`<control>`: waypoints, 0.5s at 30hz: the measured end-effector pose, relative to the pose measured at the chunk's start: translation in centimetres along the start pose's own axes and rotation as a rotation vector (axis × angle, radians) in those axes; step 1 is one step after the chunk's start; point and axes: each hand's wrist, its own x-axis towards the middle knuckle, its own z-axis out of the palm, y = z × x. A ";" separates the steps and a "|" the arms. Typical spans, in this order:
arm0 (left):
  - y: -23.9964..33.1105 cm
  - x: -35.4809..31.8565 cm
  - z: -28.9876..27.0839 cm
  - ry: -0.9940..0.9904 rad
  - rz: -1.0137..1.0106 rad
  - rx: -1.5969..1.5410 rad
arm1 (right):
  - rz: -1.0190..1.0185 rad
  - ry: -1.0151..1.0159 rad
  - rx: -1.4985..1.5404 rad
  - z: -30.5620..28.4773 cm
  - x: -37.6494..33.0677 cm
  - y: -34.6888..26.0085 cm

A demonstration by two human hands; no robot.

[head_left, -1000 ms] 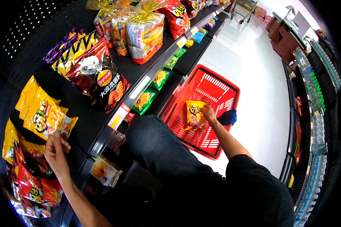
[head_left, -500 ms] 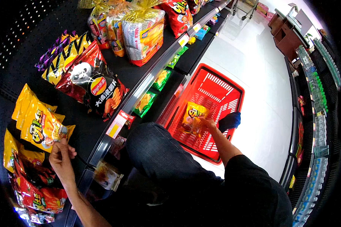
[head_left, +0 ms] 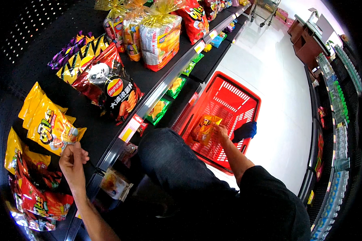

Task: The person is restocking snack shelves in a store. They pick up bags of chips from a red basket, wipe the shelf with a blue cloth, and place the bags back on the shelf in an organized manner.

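Inside the red shopping basket (head_left: pixel 253 102), my right hand (head_left: pixel 222 133) is closed on the upper edge of a yellow-orange bag of snacks (head_left: pixel 204 129), tilted low in the basket. On the black shelf at left, my left hand (head_left: pixel 73 158) is at the lower corner of a yellow snack bag (head_left: pixel 54 128), the front one of a small stack. Its fingers are curled in and the thumb is at the bag's edge; I see nothing held in them. Red snack bags (head_left: pixel 40 201) lie just below that hand.
Behind the yellow stack stand a dark red chip bag (head_left: pixel 114 88) and ribbon-tied snack packs (head_left: pixel 161 42). Green packets (head_left: pixel 159 111) sit on a lower shelf. A dark blue shoe-like shape (head_left: pixel 244 131) is at the basket's right rim. Bottled drinks (head_left: pixel 336 193) line the right shelf.
The bag in the basket has turned and tipped in my right hand, its front now angled away. My left hand keeps its place by the yellow stack. The whole view has shifted slightly.
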 end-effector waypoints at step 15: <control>1.9 -1.3 0.4 -0.006 -0.049 -0.020 | -0.563 -0.009 -0.320 -1.5 -5.8 -4.5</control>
